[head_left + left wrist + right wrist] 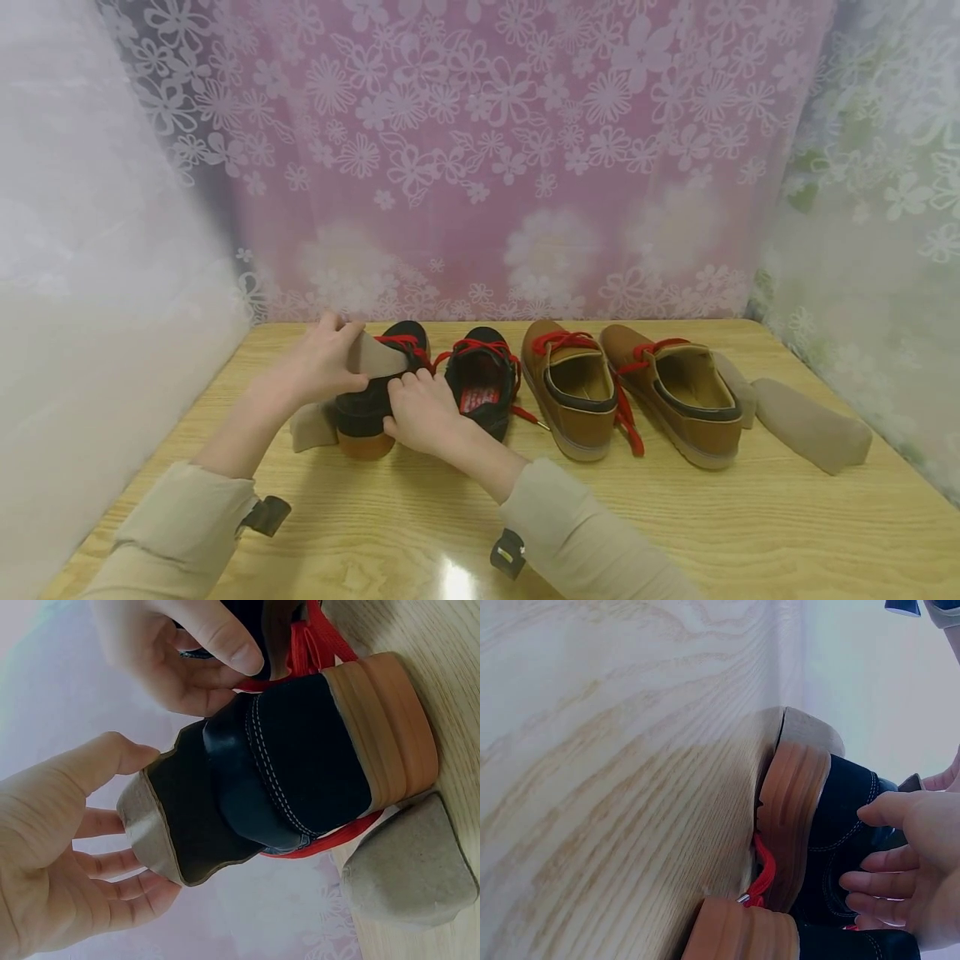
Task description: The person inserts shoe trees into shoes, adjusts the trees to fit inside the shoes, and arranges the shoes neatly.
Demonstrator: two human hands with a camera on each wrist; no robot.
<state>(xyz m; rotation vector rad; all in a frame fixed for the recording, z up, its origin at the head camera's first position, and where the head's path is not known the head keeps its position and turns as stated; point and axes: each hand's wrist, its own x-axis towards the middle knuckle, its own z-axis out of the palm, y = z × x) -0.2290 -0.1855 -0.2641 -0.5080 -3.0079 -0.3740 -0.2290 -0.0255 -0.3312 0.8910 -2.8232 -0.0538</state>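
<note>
At the left of the row stands a black shoe (356, 417) with red laces and a tan-orange sole. My left hand (322, 362) pinches a grey-tan shoe insert (146, 825) between thumb and fingers. The insert is hollow and dark inside; its lower end sits in the shoe's opening, hidden there. My right hand (427, 412) grips the same shoe by its right side near the collar, with the thumb toward the heel. Another insert (409, 862) lies on the table beside that shoe's left side. A second black shoe (491, 421) stands just right of my right hand.
Two brown shoes, one in the middle (585, 429) and one farther right (693, 429), have red laces. Two more tan inserts lie beyond them, one partly behind the right shoe (731, 383), one beside it (810, 425). A flowered curtain (480, 183) hangs behind the wooden table (600, 533).
</note>
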